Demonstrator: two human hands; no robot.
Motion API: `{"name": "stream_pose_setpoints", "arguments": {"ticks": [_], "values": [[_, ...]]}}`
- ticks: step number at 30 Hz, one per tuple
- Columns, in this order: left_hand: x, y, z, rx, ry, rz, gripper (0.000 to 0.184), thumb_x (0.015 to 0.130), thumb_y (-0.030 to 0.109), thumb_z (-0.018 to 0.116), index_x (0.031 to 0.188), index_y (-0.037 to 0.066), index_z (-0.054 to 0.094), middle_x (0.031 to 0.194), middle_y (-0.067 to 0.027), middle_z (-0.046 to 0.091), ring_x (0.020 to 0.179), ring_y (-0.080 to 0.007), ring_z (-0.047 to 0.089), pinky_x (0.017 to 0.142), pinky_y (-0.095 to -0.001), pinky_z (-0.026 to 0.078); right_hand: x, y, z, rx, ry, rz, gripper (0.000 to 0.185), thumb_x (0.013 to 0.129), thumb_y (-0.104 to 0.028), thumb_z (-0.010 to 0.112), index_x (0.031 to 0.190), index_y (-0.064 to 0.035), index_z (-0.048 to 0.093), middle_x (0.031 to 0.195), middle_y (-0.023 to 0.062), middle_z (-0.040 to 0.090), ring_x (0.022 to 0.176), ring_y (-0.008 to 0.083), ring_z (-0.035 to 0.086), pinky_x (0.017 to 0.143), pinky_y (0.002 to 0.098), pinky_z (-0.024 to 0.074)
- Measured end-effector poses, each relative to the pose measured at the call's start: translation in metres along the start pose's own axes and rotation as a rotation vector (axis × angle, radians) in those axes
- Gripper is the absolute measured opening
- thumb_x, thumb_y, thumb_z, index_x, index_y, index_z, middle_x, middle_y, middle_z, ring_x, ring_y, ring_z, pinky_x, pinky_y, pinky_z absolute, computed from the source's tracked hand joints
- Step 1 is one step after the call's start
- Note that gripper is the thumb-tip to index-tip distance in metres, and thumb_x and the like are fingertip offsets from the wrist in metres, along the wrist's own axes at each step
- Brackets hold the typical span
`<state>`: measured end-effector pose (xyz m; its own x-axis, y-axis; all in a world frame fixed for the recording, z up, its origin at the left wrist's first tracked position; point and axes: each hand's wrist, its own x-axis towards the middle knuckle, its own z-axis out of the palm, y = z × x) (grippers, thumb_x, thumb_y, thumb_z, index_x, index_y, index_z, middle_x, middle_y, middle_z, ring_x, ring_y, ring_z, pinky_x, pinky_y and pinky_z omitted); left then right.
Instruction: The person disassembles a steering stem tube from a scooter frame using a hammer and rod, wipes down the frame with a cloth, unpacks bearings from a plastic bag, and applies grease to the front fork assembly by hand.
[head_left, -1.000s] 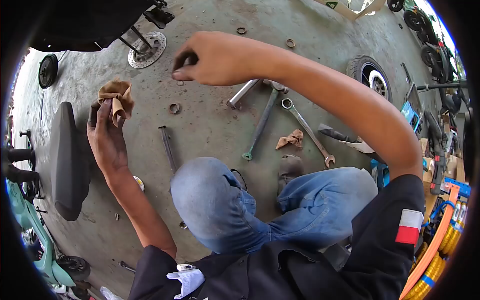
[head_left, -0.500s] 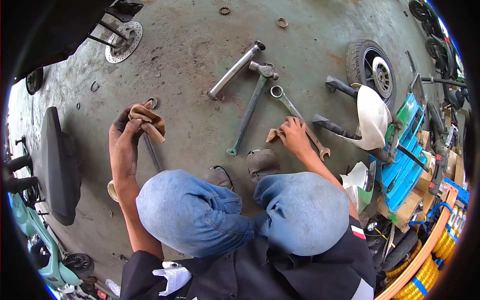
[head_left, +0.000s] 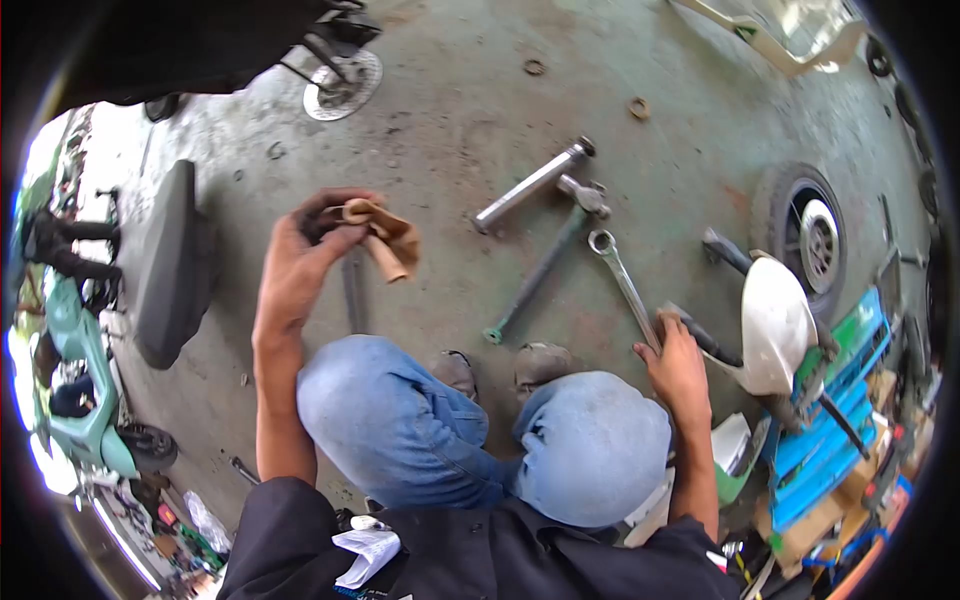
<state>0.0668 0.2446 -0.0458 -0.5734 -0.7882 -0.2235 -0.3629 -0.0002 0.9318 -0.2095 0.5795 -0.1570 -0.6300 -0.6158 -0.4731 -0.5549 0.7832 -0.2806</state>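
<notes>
The cloth (head_left: 392,240) I hold is tan; my trousers (head_left: 375,420) are faded blue, paler at the knees. My shirt (head_left: 450,550) is black, my shoes (head_left: 545,362) dull grey-brown. I see silver on the wrench (head_left: 625,287) and the tube (head_left: 530,187); the hammer (head_left: 548,262) has a grey head and a dark, greenish handle with a brighter green tip. The floor (head_left: 440,150) below me is grey-green with rust-brown stains. The seat (head_left: 172,265) is charcoal, the scooter (head_left: 85,385) mint green, the fender (head_left: 772,315) white, the panel (head_left: 825,460) bright blue, the tyre (head_left: 768,225) dark grey, its disc (head_left: 820,247) pale.
</notes>
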Motion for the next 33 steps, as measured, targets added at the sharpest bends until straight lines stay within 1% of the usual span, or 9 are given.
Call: {"name": "stream_pose_setpoints", "arguments": {"ticks": [7, 11, 15, 18, 20, 24, 29, 32, 33], "values": [[-0.017, 0.047, -0.012, -0.108, -0.102, 0.083, 0.036, 0.094, 0.005, 0.06, 0.129, -0.003, 0.061, 0.113, -0.0112, 0.071, 0.105, -0.0165, 0.066, 0.1, -0.0309, 0.048, 0.028, -0.195, -0.079, 1.06, -0.444, -0.667, 0.048, 0.095, -0.026, 0.071, 0.134, -0.0006, 0.058, 0.12, 0.008, 0.066, 0.11, 0.0162, 0.061, 0.094, 0.0313, 0.0494], [-0.03, 0.049, -0.032, 0.041, -0.019, 0.137, 0.034, 0.098, 0.005, 0.056, 0.132, 0.0, 0.059, 0.115, -0.0087, 0.07, 0.108, -0.0132, 0.062, 0.099, -0.03, 0.047, 0.024, -0.284, -0.095, 0.835, -0.503, -0.815, 0.041, 0.095, -0.03, 0.07, 0.122, 0.001, 0.067, 0.107, 0.0129, 0.072, 0.1, 0.0202, 0.065, 0.092, 0.0346, 0.049], [-0.037, 0.026, -0.064, -0.076, 0.194, 0.232, 0.038, 0.097, 0.001, 0.056, 0.135, 0.0, 0.055, 0.115, -0.0094, 0.07, 0.108, -0.011, 0.06, 0.098, -0.0273, 0.046, 0.032, -0.331, -0.109, 0.547, -0.156, -0.819, 0.03, 0.09, -0.022, 0.072, 0.102, 0.0062, 0.072, 0.084, 0.0238, 0.071, 0.077, 0.0245, 0.068, 0.077, 0.0372, 0.0514], [-0.034, 0.01, -0.097, -0.13, 0.216, 0.169, 0.043, 0.094, 0.0, 0.06, 0.136, -0.001, 0.054, 0.117, -0.0124, 0.07, 0.111, -0.0127, 0.061, 0.099, -0.028, 0.046, 0.054, -0.366, -0.128, 0.775, -0.485, -0.823, 0.026, 0.089, -0.019, 0.068, 0.108, -0.001, 0.073, 0.088, 0.0268, 0.07, 0.076, 0.0273, 0.069, 0.075, 0.0383, 0.052], [-0.028, -0.008, -0.108, -0.223, 0.263, 0.222, 0.044, 0.092, 0.004, 0.063, 0.136, -0.001, 0.055, 0.125, -0.0125, 0.067, 0.116, -0.0163, 0.059, 0.101, -0.031, 0.046, 0.061, -0.396, -0.135, 0.223, -0.141, -0.991, 0.03, 0.089, -0.023, 0.069, 0.107, 0.001, 0.073, 0.091, 0.0246, 0.073, 0.078, 0.0276, 0.07, 0.075, 0.0378, 0.0524], [-0.025, -0.025, -0.124, -0.251, 0.252, 0.251, 0.046, 0.094, 0.017, 0.065, 0.136, 0.001, 0.055, 0.133, -0.0113, 0.061, 0.121, -0.0203, 0.058, 0.101, -0.0321, 0.045, 0.086, -0.472, -0.135, -0.182, -0.027, -1.124, 0.032, 0.083, -0.026, 0.07, 0.101, -0.0011, 0.076, 0.087, 0.0166, 0.075, 0.074, 0.0213, 0.068, 0.074, 0.0345, 0.0521], [-0.039, -0.041, -0.151, -0.125, 0.275, 0.062, 0.046, 0.094, 0.02, 0.065, 0.135, 0.002, 0.056, 0.133, -0.0091, 0.06, 0.121, -0.0216, 0.058, 0.1, -0.0366, 0.045, 0.125, -0.555, -0.131, 0.022, -0.02, -1.087, 0.028, 0.079, -0.027, 0.067, 0.089, -0.003, 0.077, 0.08, 0.0132, 0.073, 0.077, 0.0228, 0.07, 0.072, 0.0357, 0.0529], [-0.042, -0.037, -0.158, -0.127, 0.321, 0.018, 0.04, 0.094, 0.013, 0.065, 0.131, -0.001, 0.059, 0.122, -0.0081, 0.063, 0.112, -0.0166, 0.059, 0.096, -0.03, 0.046, 0.134, -0.566, -0.137, 0.354, 0.078, -1.162, 0.028, 0.08, -0.023, 0.067, 0.091, 0.0006, 0.076, 0.081, 0.0123, 0.073, 0.08, 0.0231, 0.07, 0.072, 0.0366, 0.0534], [-0.043, -0.038, -0.16, -0.122, 0.333, -0.01, 0.039, 0.094, 0.013, 0.065, 0.13, -0.001, 0.059, 0.12, -0.0077, 0.064, 0.11, -0.0165, 0.06, 0.095, -0.03, 0.046, 0.126, -0.565, -0.138, 0.791, 0.026, -1.019, 0.028, 0.082, -0.021, 0.066, 0.091, 0.0041, 0.074, 0.081, 0.0147, 0.073, 0.081, 0.0254, 0.071, 0.071, 0.0377, 0.054]]}}
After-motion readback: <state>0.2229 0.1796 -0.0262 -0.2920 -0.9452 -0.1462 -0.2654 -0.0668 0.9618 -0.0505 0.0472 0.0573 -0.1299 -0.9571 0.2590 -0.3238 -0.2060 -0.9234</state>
